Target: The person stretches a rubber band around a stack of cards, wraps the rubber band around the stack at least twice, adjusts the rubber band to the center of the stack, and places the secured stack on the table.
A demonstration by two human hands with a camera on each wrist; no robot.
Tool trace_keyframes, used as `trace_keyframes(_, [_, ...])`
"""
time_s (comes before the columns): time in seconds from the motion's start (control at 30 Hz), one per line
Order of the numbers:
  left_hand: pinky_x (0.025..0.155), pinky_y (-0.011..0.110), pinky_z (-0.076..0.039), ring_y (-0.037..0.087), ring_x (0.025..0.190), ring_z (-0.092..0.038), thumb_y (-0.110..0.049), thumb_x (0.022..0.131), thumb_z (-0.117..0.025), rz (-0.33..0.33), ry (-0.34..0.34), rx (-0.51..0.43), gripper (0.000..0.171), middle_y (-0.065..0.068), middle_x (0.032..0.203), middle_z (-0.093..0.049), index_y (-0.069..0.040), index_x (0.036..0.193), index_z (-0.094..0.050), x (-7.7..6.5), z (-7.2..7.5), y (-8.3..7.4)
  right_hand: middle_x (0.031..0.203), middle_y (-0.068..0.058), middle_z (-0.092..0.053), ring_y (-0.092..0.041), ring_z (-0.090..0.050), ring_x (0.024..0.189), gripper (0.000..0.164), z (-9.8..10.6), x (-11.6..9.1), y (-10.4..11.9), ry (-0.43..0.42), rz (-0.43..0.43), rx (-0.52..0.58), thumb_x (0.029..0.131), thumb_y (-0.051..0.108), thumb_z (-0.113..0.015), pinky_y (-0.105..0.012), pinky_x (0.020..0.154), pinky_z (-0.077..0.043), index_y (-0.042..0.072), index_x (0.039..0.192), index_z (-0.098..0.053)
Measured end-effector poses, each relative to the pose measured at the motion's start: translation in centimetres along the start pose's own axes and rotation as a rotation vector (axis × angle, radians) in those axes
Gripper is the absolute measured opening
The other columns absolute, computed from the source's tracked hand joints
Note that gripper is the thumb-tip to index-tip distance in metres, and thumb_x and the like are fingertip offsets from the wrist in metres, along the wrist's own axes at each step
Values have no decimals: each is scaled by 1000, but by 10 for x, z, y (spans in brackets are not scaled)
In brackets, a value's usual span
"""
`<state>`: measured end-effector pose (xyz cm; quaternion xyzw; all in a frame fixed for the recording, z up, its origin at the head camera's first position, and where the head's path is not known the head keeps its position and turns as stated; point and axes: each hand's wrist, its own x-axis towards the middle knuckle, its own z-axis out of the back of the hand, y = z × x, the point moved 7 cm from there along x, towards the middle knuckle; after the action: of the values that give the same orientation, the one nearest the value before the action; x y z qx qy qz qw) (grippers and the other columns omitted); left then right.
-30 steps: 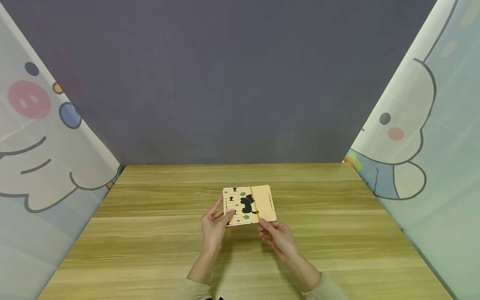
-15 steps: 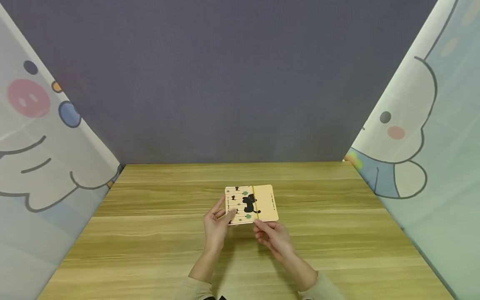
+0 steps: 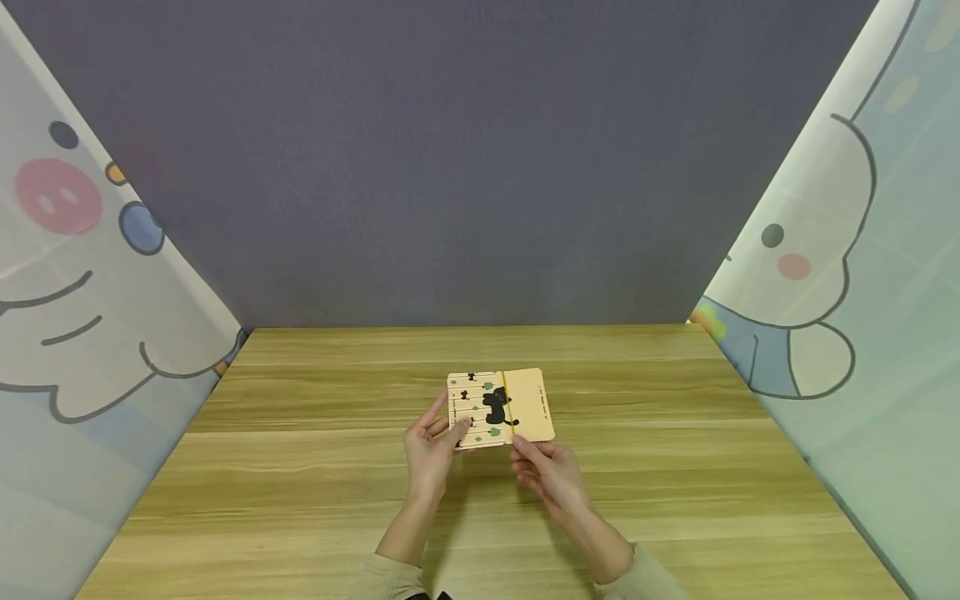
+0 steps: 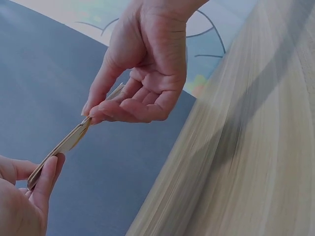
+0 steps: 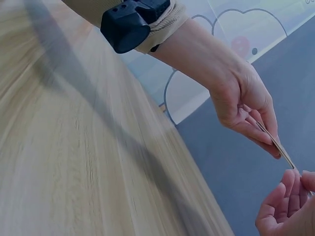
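A small cream notebook (image 3: 531,408) with black cats and green leaves on its cover is held up over the table. A thin yellow elastic band (image 3: 508,400) runs across it. My left hand (image 3: 431,454) grips the notebook's left end, thumb on the cover and fingers behind. At the near edge, by the band's lower end, my right hand (image 3: 555,475) pinches with thumb and forefinger. In the left wrist view the notebook (image 4: 61,147) appears edge-on, with the band (image 4: 78,137) bowed off its underside. The right wrist view shows the notebook (image 5: 275,142) as a thin edge between both hands.
The wood-grain table (image 3: 315,475) lies below the hands, and their shadows fall on it. A dark grey panel (image 3: 465,167) rises along its back edge. Cartoon-printed curtains (image 3: 817,250) hang at both sides. A black wrist camera (image 5: 128,27) sits on the left sleeve.
The right hand's pinch has shifted slightly left along the notebook's near edge. The notebook and left hand have moved only a little, with the left grip unchanged.
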<state>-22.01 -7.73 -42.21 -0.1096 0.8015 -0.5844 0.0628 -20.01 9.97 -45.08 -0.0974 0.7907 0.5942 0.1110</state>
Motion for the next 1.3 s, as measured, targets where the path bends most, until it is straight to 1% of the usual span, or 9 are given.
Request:
trace_keyframes(0.2, [56, 44, -54, 19, 57, -64, 8, 76, -63, 1, 32, 27, 54, 27, 92, -62, -4, 126, -48, -2, -4, 1, 75, -6, -66, -10, -59, 61, 22, -9, -2, -2, 43, -9, 1, 81, 19, -65, -19, 56, -52, -3, 86, -63])
trace_keyframes(0.37, [56, 46, -53, 21, 60, -64, 8, 75, -64, 4, 3, 35, 54, 26, 91, -62, -6, 125, -50, -1, -2, 1, 75, -5, -65, -10, -59, 62, 22, -8, -2, -1, 61, -14, -5, 81, 21, -65, -19, 56, -51, -1, 86, -63])
trace_keyframes(0.63, [52, 34, -55, 25, 67, -65, 10, 74, -64, 10, -11, 8, 55, 27, 92, -62, -6, 125, -51, -1, -1, 2, 72, -4, -62, -11, -57, 63, 27, 1, -3, 3, 25, 8, -5, 81, 21, -65, -20, 56, -52, -5, 86, -60])
trace_keyframes(0.83, [50, 30, -55, 19, 61, -64, 9, 75, -64, -14, -6, 27, 54, 25, 89, -63, -6, 125, -51, -3, -2, 0, 75, -5, -63, -10, -58, 63, 22, -3, -3, 2, 33, 7, -9, 81, 18, -66, -21, 59, -54, -3, 85, -62])
trace_keyframes(0.93, [41, 19, -50, 8, 46, -57, 7, 75, -65, -9, 9, 47, 54, 25, 89, -63, -7, 125, -50, -5, -5, 1, 74, -5, -64, -10, -59, 62, 24, -9, -3, 1, 51, 1, 8, 81, 17, -65, -22, 59, -54, -6, 87, -61])
trace_keyframes(1.03, [33, 10, -37, 2, 36, -42, 5, 75, -66, -4, 11, 67, 54, 24, 89, -63, -9, 125, -51, -5, -8, 1, 71, -4, -65, -10, -59, 60, 26, -15, -4, 1, 61, 2, 35, 81, 15, -65, -22, 59, -54, -9, 88, -60])
trace_keyframes(1.1, [36, 12, -42, 3, 40, -49, 6, 75, -66, -5, 10, 56, 54, 25, 90, -63, -9, 125, -51, -4, -8, 0, 70, -4, -65, -11, -59, 59, 25, -17, -4, 2, 61, 5, 53, 81, 15, -65, -22, 58, -54, -9, 88, -60])
trace_keyframes(1.2, [45, 26, -54, 11, 50, -59, 7, 74, -65, -5, 6, 40, 54, 25, 90, -63, -8, 124, -51, -3, -8, -1, 71, -5, -65, -11, -59, 59, 25, -18, -3, 2, 71, 5, 47, 81, 15, -65, -21, 58, -54, -8, 88, -61])
trace_keyframes(1.3, [53, 39, -55, 21, 62, -64, 7, 74, -65, 10, 10, 34, 54, 26, 89, -63, -7, 124, -51, -3, -7, -1, 74, -6, -65, -11, -60, 60, 29, -18, -3, 2, 100, 0, 13, 81, 16, -65, -22, 59, -54, -11, 92, -60])
